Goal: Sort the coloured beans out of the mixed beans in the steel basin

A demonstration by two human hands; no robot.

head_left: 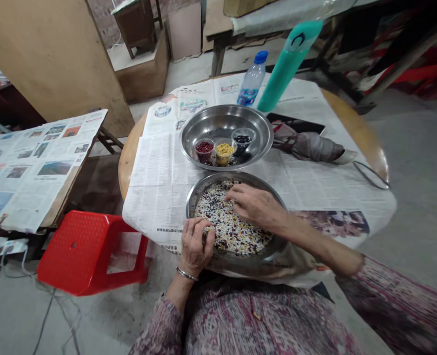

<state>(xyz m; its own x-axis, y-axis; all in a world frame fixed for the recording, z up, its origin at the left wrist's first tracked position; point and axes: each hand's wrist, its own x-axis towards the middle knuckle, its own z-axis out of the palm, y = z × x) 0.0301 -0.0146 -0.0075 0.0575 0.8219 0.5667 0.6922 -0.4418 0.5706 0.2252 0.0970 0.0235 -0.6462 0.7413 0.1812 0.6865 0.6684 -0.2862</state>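
Fingers (236,192) of my right hand (257,204) curve low over the grain mix (233,234) inside the near basin (192,198); whether their tips pinch a grain, I cannot tell. My left hand (196,244), a silver bracelet (187,274) at its wrist, sits at the basin's near-left rim, fingers bent and side by side, thumb a little apart; what is between them, if anything, I cannot make out. White grains mingle with dark red and yellow ones, the layer spreading from the basin's far left to its near right. Round and mouth upward, the basin stands close to the table's near edge, just before my body. Left of it, newspaper (159,172) bearing bold Chinese characters, too small for me to read surely, reaches toward a red stool (72,249). Right of it, the sheets run wide past a printed photograph (337,222), giving my arm room; beyond it, a second basin (207,123) closes the gap, holding red beans (204,148), yellow beans (225,149) and black beans (242,139) in clear cups. To the basin's far right lies a folded grey umbrella (309,145), its length roughly left to right. Farthest behind stand a blue-capped bottle (251,84), its blue label unreadable, and a taller turquoise flask (288,69).
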